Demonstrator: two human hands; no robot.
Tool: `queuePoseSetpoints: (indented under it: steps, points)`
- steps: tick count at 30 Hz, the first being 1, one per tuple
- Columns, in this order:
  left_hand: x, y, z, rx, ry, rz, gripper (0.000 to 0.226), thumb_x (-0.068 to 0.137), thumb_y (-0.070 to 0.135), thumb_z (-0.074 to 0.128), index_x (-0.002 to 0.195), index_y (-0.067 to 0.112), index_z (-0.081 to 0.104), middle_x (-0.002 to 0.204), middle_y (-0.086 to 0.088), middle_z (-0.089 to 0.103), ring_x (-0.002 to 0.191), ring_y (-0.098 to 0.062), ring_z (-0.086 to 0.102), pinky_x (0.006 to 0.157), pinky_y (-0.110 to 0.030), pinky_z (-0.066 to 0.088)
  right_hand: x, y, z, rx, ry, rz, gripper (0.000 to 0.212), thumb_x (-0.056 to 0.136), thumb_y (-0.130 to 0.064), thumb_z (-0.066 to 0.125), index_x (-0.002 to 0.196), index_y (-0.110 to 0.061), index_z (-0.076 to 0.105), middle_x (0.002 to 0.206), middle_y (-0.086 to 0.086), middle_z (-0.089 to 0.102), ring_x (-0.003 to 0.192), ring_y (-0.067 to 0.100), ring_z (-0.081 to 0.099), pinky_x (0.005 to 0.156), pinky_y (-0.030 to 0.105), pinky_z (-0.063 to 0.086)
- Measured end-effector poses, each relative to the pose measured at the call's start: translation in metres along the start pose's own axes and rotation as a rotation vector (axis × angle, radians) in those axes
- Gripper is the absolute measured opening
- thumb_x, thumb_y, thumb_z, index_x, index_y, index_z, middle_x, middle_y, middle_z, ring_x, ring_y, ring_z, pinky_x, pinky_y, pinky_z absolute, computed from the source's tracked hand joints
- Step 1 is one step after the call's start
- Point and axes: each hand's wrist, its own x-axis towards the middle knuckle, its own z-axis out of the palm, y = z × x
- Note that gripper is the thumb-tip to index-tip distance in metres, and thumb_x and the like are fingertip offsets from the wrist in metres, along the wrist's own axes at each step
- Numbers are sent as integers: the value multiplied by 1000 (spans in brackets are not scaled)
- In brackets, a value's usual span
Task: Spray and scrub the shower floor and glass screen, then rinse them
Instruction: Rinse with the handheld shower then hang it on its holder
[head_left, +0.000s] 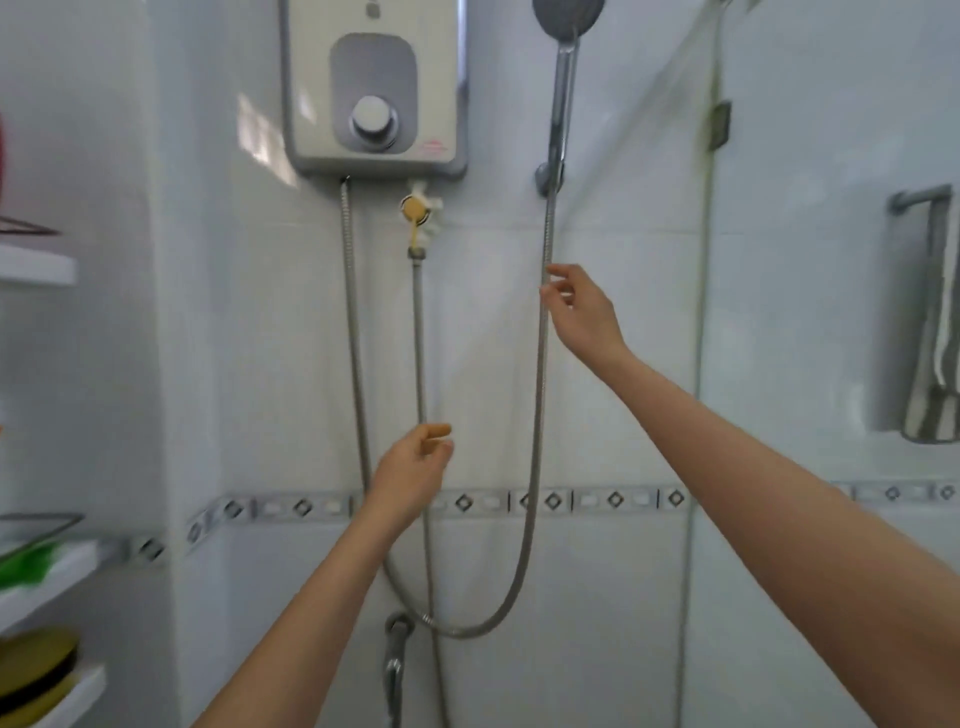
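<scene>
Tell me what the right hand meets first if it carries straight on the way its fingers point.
The right hand would probably meet the shower hose first; it hangs right beside the hand, contact unclear.

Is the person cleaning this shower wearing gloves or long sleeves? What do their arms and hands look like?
No gloves and no sleeves show. The left hand and the right hand are bare, and the left forearm and right forearm are uncovered right to the picture's edge. No watch, bracelet or ring can be made out, though the picture is slightly blurred.
</scene>
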Motion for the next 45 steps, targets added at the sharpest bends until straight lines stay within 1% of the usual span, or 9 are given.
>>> queuePoseSetpoints:
  steps: [11,16,19,23,25,28,32,37,45]
  points:
    - [133,10,95,147,-371,89,61,100,46,49,148,13,35,136,-11,57,125,-23,53,95,-24,38,187,-31,-4,-153,237,-53,59,98,-35,48,147,-9,29,141,12,45,129,23,45,104,32,38]
    - [162,5,115,118,-458,144,32,101,35,51,126,16,51,106,0,60,91,-12,57,67,-17,42,238,-38,11,-111,329,-13,20,98,-28,49,104,-10,42,81,-4,49,82,18,51,73,28,39]
    - [167,-1,119,2,-498,133,7,101,18,50,99,14,56,94,-2,66,73,-7,61,51,-9,42,248,-35,16,-119,467,-24,14,97,-21,52,93,-10,43,87,1,53,79,19,53,70,28,42]
    - [176,2,118,-70,-467,154,7,101,17,52,99,14,58,89,-2,69,70,-12,66,52,-14,46,261,-35,11,-18,490,-55,15,93,-21,57,85,-11,50,86,12,65,79,28,65,77,42,56]
    - [180,8,117,-118,-443,169,6,100,18,54,97,15,58,90,-4,70,70,-12,67,53,-15,49,261,-45,1,82,481,-71,13,95,-18,55,85,-10,50,78,8,62,66,21,62,68,34,58]
    - [180,15,114,-205,-498,166,13,100,26,56,100,13,60,96,-8,73,75,-15,71,60,-19,54,247,-60,-14,227,438,-79,10,98,-16,49,92,-8,48,74,5,56,60,16,56,55,24,49]
    - [167,4,109,-244,-608,135,38,97,45,53,111,12,63,103,-4,74,89,-19,74,73,-25,57,198,-37,-22,416,303,11,10,101,-18,40,96,-10,44,76,6,50,62,16,53,64,33,54]
    - [151,-26,109,-279,-305,233,24,99,31,55,89,15,70,87,-1,75,73,-11,73,71,-26,55,78,34,-17,582,272,193,12,99,-24,42,103,-15,49,64,-1,47,51,9,44,48,24,39]
    - [69,-111,110,-101,-54,298,26,101,30,52,78,24,62,74,9,71,68,-6,68,66,-22,51,-123,142,5,342,229,436,27,95,-50,47,96,-23,47,60,-2,44,46,9,35,40,22,28]
